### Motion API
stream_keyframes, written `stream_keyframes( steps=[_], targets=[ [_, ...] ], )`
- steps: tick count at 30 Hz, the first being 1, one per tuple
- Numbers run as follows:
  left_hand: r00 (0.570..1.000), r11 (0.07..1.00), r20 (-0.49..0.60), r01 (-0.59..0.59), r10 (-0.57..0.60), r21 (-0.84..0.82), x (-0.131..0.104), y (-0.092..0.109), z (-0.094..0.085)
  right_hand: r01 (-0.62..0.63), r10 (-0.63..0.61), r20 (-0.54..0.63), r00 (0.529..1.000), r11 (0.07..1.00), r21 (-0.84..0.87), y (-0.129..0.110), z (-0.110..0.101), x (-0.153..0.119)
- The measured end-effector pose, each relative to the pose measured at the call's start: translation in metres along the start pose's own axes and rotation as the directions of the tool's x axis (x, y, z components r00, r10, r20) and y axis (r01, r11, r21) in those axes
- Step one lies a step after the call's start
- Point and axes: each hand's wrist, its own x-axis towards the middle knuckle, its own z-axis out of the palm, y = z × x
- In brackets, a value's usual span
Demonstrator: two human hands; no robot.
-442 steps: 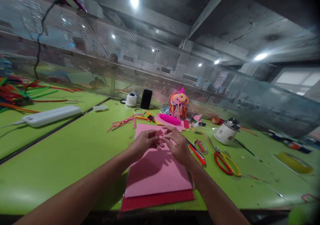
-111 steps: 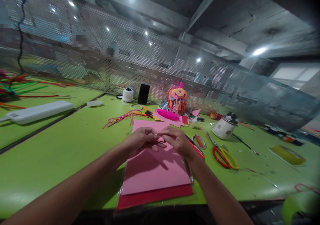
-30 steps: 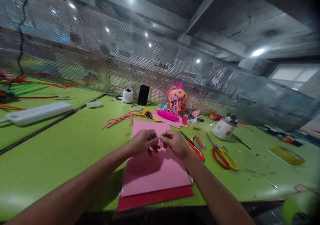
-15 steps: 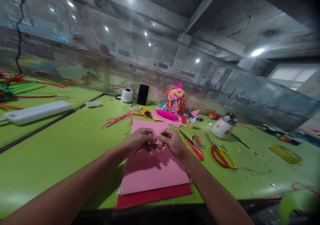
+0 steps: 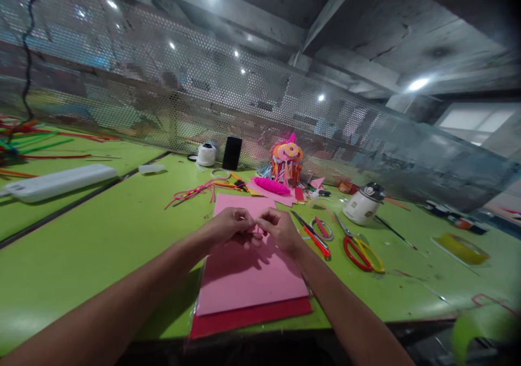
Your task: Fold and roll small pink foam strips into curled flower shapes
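head view: both bare hands are hovering over the near-upright pink sheet (image 5: 252, 284), which is serving as landmark. left hand (image 5: 233, 226) is pinching a small pink piece (image 5: 259, 228), thumb and forefinger closing on it; its lower fingers are spreading loosely beneath. right hand (image 5: 281, 230) is meeting it from the other side, thumb and forefinger clamping the same piece. the piece is sitting above the far half of the pink sheet, fingers partly hiding it.

a red sheet (image 5: 252, 317) is showing under the pink sheet's near edge. right of the pink sheet: an orange-handled cutter (image 5: 319, 242) is lying just beside, then a tape roll (image 5: 330, 235), then red-and-yellow scissors (image 5: 358, 253), with a white pot (image 5: 361, 206) standing farther off. beyond the pink sheet: a bright pink bundle (image 5: 272, 186) is lying near, a tasselled figure (image 5: 287, 162) standing behind. left of it, pink cords (image 5: 189, 194) are trailing across the green table (image 5: 134, 235).
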Motion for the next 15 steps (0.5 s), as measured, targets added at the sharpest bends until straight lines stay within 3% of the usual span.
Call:
stream_keyframes(
  steps=[5, 15],
  targets=[
    [0.998, 0.991, 0.004, -0.063, 0.063, 0.119, -0.0002, -0.0012, -0.0004, -0.014, 0.014, -0.016, 1.000, 1.000, 0.025, 0.0012, 0.0030, 0.0007],
    [0.998, 0.989, -0.022, -0.052, 0.056, 0.140, 0.0004, -0.0010, 0.0030, -0.014, 0.013, -0.019, 1.000, 0.999, -0.041, 0.0061, 0.0005, 0.0020]
  ],
)
